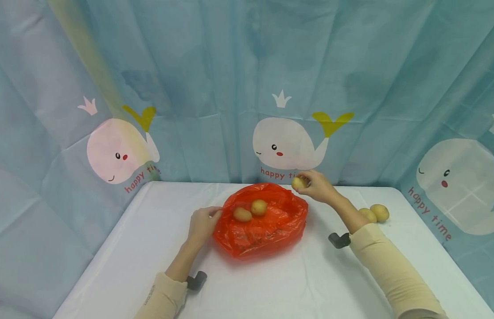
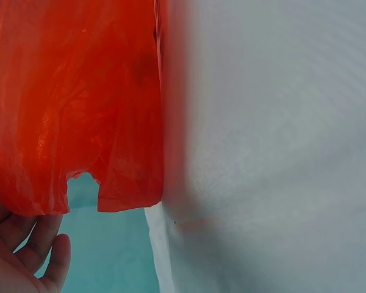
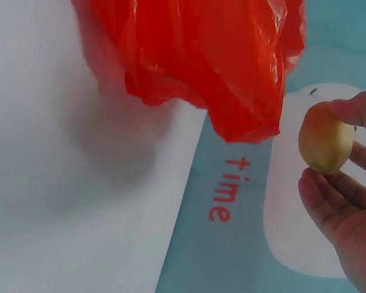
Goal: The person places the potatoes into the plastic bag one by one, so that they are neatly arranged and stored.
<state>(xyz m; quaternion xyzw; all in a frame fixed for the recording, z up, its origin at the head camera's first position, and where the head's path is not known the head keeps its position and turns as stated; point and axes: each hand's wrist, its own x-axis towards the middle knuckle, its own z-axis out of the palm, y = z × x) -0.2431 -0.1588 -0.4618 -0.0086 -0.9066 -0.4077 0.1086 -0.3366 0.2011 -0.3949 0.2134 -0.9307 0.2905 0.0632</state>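
Observation:
A red plastic bag (image 1: 266, 235) lies spread open on the table, with two potatoes (image 1: 259, 207) showing inside its mouth. My left hand (image 1: 202, 225) is at the bag's left edge and pinches the rim between thumb and fingers; in the left wrist view, part of that hand (image 2: 30, 256) is hidden by the plastic. Beyond the bag's far right edge, my right hand (image 1: 316, 187) holds a small yellow potato (image 3: 326, 139) in the air between thumb and fingertips. Two more potatoes (image 1: 379, 213) sit on the table by the right forearm, one partly covered by it.
A white cloth covers the table (image 1: 294, 283). Blue curtains (image 1: 207, 88) with whale prints hang right behind its far edge and along both sides. Dark wrist cameras (image 1: 196, 281) stick out from both wrists.

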